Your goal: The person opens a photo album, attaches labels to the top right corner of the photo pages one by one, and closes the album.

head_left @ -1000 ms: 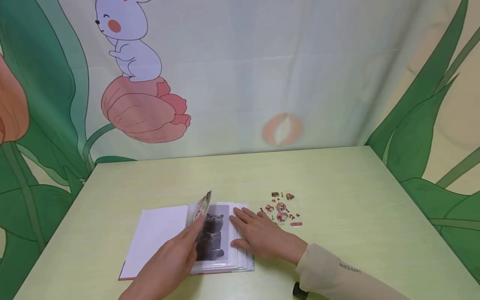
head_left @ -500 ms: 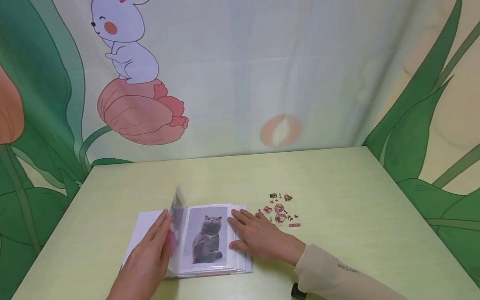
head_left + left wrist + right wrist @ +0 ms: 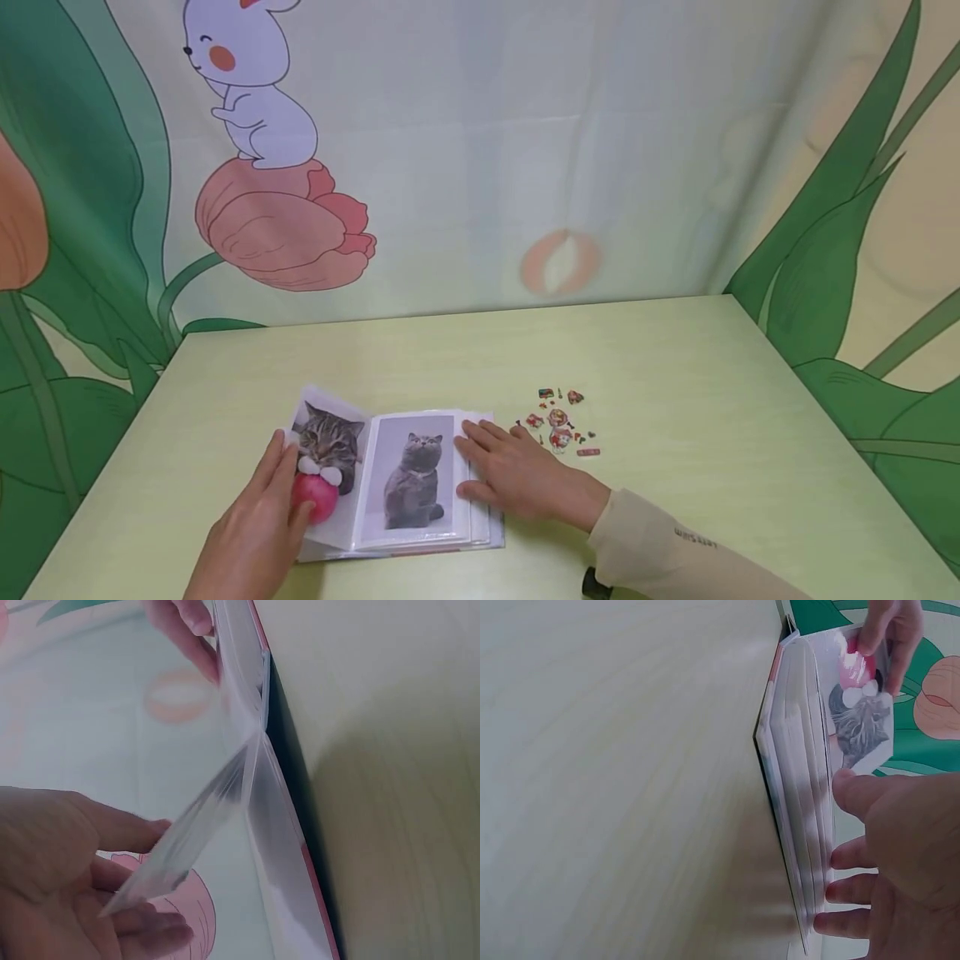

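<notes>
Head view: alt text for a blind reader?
A left hand pinches a raised photo-album page showing a tabby cat and pink ball; the right hand rests at the right edge of the facing page, which shows a gray cat. Small sticker-like pictures lie to the right on a pale table, before a flowery backdrop.

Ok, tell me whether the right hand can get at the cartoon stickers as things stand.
Probably yes: the right hand rests on the photo album close beside the cartoon stickers, and nothing visible blocks the way.
</notes>
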`<state>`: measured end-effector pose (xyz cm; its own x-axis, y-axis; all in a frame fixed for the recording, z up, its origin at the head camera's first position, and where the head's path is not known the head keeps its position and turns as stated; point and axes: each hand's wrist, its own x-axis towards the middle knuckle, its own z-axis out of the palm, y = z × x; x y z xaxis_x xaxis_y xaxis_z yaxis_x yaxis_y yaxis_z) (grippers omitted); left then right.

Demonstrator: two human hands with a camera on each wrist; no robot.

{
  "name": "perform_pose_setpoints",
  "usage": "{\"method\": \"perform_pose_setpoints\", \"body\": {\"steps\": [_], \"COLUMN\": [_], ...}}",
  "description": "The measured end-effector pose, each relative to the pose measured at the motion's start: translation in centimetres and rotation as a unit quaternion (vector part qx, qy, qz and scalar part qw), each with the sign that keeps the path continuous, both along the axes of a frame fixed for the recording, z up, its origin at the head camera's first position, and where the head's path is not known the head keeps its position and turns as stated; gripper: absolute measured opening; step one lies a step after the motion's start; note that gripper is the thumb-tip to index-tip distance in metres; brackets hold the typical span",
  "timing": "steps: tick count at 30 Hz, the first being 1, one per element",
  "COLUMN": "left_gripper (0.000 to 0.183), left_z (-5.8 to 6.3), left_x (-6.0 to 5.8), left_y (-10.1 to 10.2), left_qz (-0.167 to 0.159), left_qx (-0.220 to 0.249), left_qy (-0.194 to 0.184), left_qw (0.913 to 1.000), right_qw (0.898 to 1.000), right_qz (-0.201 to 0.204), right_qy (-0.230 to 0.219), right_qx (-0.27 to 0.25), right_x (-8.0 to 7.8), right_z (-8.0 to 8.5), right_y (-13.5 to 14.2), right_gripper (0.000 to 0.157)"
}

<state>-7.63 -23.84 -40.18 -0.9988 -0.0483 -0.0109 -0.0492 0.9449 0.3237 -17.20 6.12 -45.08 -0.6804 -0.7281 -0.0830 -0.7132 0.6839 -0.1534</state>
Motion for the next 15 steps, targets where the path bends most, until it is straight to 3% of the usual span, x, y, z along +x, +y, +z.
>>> {"method": "perform_pose_setpoints", "body": {"steps": [9, 15], "left_gripper": [0.091, 0.096], "left_z": [-1.7, -3.0], "left_x": [-0.4, -1.1], "left_y": [-1.9, -2.6], "left_qz": [-0.001, 0.018], "left_qx": [-0.035, -0.015], "left_qy": [-0.063, -0.132], "left_qw": [0.9974, 0.991], "right_qw": [1.0, 1.0], "right_qz": [0.001, -0.004], "right_qy": [0.004, -0.001], "right_qx": [-0.001, -0.001], "right_x": [-0.1, 0.0], "right_z": [-0.1, -0.2], "right_y": [0.1, 0.0], "right_gripper": [0.072, 0.072]}}
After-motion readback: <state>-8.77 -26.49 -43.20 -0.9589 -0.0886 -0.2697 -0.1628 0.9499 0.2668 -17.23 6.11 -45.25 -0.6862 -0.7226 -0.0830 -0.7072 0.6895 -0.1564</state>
